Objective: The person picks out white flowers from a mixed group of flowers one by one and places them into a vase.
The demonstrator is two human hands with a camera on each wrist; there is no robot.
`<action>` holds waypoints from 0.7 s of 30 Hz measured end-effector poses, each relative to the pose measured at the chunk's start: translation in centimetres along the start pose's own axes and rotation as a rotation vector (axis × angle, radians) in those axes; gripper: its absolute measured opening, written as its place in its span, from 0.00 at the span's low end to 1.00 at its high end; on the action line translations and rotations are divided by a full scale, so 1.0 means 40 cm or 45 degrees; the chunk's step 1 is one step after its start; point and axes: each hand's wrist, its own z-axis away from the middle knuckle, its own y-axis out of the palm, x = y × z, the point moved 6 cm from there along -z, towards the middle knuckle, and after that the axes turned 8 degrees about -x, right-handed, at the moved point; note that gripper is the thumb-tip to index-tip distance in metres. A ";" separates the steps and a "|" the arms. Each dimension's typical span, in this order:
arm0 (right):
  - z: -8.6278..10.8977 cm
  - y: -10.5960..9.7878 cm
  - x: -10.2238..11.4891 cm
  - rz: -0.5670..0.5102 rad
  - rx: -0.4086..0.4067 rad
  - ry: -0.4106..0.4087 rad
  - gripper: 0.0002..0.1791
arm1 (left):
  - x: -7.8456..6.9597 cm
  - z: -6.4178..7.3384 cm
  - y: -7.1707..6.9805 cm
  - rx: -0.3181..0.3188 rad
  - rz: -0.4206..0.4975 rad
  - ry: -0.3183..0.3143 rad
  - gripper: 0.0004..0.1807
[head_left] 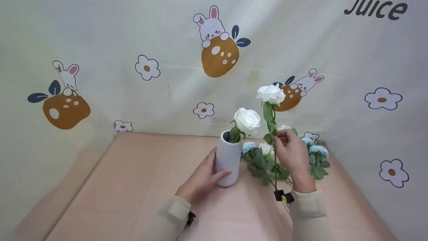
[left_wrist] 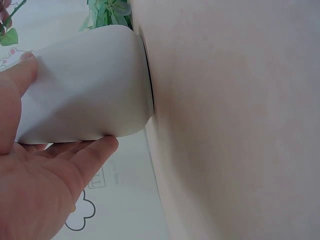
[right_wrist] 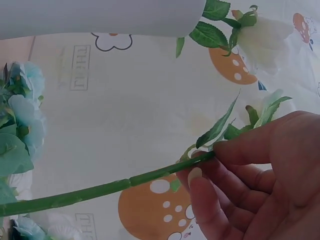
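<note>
A white vase (head_left: 228, 164) stands on the table with one white rose (head_left: 247, 120) in its mouth, leaning right. My left hand (head_left: 204, 174) grips the vase low on its left side; the left wrist view has the thumb and fingers on opposite sides of the vase (left_wrist: 90, 85). To the right of the vase, my right hand (head_left: 292, 152) pinches the stem of a second white rose (head_left: 271, 94), held upright above the table. In the right wrist view the green stem (right_wrist: 100, 192) runs between thumb and fingertips, its leaves just beyond them.
Behind and below my right hand lie several artificial flowers, among them a blue one (head_left: 249, 147) and a white one (head_left: 266, 148), plus another blue bloom (head_left: 319, 151) at the right. A pale cloth (head_left: 160, 100) printed with rabbits hangs behind the pinkish table (head_left: 133, 187).
</note>
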 end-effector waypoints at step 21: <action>0.038 -0.053 0.083 -0.269 -0.251 -0.235 0.09 | 0.000 0.001 0.001 -0.006 -0.004 0.057 0.55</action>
